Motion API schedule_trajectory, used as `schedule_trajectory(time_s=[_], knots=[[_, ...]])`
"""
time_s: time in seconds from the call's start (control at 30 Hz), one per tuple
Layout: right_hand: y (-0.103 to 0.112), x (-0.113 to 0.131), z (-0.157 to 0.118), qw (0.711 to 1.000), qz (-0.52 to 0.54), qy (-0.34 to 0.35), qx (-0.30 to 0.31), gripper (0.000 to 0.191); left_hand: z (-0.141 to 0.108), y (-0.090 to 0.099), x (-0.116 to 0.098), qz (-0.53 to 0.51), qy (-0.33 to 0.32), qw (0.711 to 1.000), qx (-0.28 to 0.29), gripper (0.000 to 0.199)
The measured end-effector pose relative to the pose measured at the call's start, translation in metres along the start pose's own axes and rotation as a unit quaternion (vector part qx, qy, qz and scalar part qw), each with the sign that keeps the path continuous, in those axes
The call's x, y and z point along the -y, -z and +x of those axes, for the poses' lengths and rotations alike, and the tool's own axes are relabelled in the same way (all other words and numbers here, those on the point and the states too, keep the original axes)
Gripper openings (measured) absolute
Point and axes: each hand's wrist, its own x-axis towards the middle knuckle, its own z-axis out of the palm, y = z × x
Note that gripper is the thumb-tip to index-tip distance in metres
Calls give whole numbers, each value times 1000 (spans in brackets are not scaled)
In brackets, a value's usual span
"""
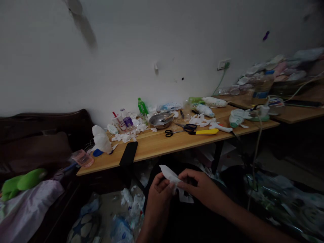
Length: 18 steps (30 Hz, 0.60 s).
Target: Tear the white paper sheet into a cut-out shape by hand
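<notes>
A long wooden table [162, 146] runs along a plain white wall [126, 50], with a second table [291, 113] farther right carrying a heap of bags and packets. The room is dim. On the near table lie a black phone [129, 153] at the front edge, black-handled scissors [180, 129], a yellow-handled tool [205, 132], a metal bowl [160, 120], a green bottle [142, 106] by the wall, small bottles and many crumpled white tissue scraps [125, 137]. A wall socket [223, 63] sits above the right end with a green cable hanging from it. To the left stands a dark sofa [37, 135] with a green soft toy [22, 182] on cloth. The floor below is strewn with plastic bags and paper. No label or writing is clear enough to read.

Low in the centre, in front of the table, the left hand [158, 192] and right hand [198, 187] both pinch a white piece of tissue [170, 175] between fingertips, held above the lap.
</notes>
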Motion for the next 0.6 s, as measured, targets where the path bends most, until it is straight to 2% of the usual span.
schedule_trajectory(time_s=[0.2,0.47,0.6], knots=[[3,-1,1,999,-34,35,-5,29,-2,2,-2,-46,54,997,33,46],[5,-1,0,1000,12,5,13,23,4,8,6,0,19,1000,21,45],[6,-9,5,998,42,-8,-37,26,4,11,4,6,16,1000,6,50]])
